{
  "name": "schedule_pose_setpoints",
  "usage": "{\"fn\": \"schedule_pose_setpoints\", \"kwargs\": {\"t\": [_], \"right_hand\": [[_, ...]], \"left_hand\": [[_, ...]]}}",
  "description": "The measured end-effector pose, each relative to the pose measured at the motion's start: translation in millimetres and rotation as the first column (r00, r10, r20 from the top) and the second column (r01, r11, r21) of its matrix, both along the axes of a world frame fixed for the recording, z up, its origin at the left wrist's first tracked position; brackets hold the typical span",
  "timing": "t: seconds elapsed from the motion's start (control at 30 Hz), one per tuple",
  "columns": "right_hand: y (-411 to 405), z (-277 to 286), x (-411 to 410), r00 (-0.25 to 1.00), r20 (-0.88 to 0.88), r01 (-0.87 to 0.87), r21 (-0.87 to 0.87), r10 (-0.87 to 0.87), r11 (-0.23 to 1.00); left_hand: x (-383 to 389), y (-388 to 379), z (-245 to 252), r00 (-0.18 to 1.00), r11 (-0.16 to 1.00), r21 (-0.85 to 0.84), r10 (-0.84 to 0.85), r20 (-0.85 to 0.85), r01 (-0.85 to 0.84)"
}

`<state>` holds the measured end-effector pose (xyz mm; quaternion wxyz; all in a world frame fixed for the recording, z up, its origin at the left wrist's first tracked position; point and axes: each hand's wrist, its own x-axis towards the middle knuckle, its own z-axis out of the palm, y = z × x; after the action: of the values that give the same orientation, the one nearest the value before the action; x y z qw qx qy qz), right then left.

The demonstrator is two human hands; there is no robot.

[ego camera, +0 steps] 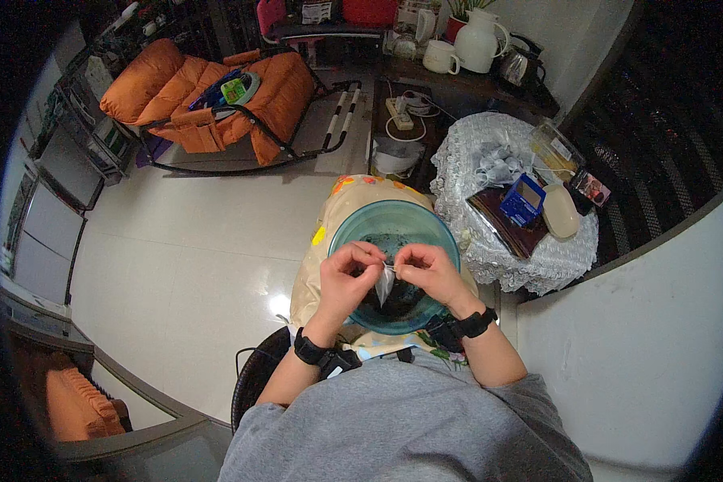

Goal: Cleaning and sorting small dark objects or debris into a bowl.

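Note:
Between my two hands hangs a small whitish pouch [385, 287], pointed at its lower end and looking like a tea bag. My left hand [352, 271] pinches its top edge from one side with thumb and finger. From the other side, my right hand [429, 272] pinches at the same top edge, where a thin pale string seems to run. Below them, a teal plastic basin [391, 211] rests on a patterned cream cloth [313, 259] over my lap. Dark loose bits [397, 307], perhaps tea leaves, lie in the basin. What the pouch contains cannot be made out.
At right, a round table with a silvery ruffled cloth [458, 162] bears several whitish pouches [499, 164], a blue box [523, 200], a brown packet [521, 238] and a cream dish [560, 211]. Behind stand a power strip [400, 114], a white jug [479, 41] and an orange folding chair [283, 90].

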<state>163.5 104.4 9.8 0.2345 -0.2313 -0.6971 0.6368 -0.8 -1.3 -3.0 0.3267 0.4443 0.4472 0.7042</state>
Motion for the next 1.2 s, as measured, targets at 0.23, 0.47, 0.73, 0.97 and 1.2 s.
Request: {"fn": "schedule_pose_setpoints", "kwargs": {"t": [0.23, 0.47, 0.73, 0.97, 1.2], "right_hand": [[-1, 10, 5, 0.993, -0.071, -0.104, -0.090, 0.098, 0.991], [-2, 16, 5, 0.984, -0.069, -0.175, -0.143, 0.167, 0.974], [13, 25, 20, 0.996, -0.048, -0.080, -0.148, 0.074, 0.986], [54, 36, 37, 0.997, -0.026, 0.071, 0.003, -0.071, 0.997], [153, 58, 60, 0.829, -0.130, 0.558, 0.128, -0.544, 0.820]], "left_hand": [[0, 2, -5, 0.992, 0.995, 0.024, 0.091, 0.087, -0.093], [-2, 1, -1, 0.987, 0.991, 0.006, 0.131, 0.092, -0.133], [-23, -18, 77, 0.966, 0.978, -0.009, -0.208, -0.156, 0.209], [-15, -73, 176, 0.749, 0.491, 0.830, -0.646, 0.144, 0.264], [-1, -97, 202, 0.794, 0.400, 0.890, -0.604, 0.076, 0.219]]}}
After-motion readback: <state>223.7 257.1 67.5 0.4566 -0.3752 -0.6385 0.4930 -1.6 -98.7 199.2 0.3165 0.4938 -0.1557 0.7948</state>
